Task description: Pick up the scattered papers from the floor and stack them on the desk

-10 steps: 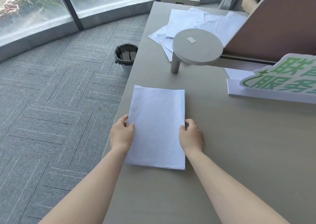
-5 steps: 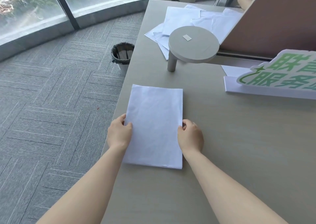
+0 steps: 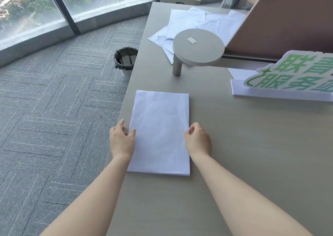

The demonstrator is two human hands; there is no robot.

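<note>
A neat stack of white papers (image 3: 160, 131) lies flat on the beige desk (image 3: 252, 145), close to its left edge. My left hand (image 3: 121, 142) is at the stack's left side, fingers spread, with only the thumb tip at the paper's edge. My right hand (image 3: 199, 142) is at the right side, fingers loosely curled and their tips against the edge. Neither hand lifts the stack. More white sheets (image 3: 185, 21) lie loose and overlapping at the far end of the desk. No paper shows on the grey carpet (image 3: 54, 109).
A round grey stand (image 3: 198, 45) on a short leg rises behind the stack. A white and green sign (image 3: 292, 73) stands at the right, with a tan divider panel (image 3: 288, 19) behind it. A lined waste bin (image 3: 126, 59) sits on the floor by the desk edge.
Both hands have eased outward from the stack's sides. The left hand's fingers have spread and its thumb has come off the top sheet. The stack itself has stayed put.
</note>
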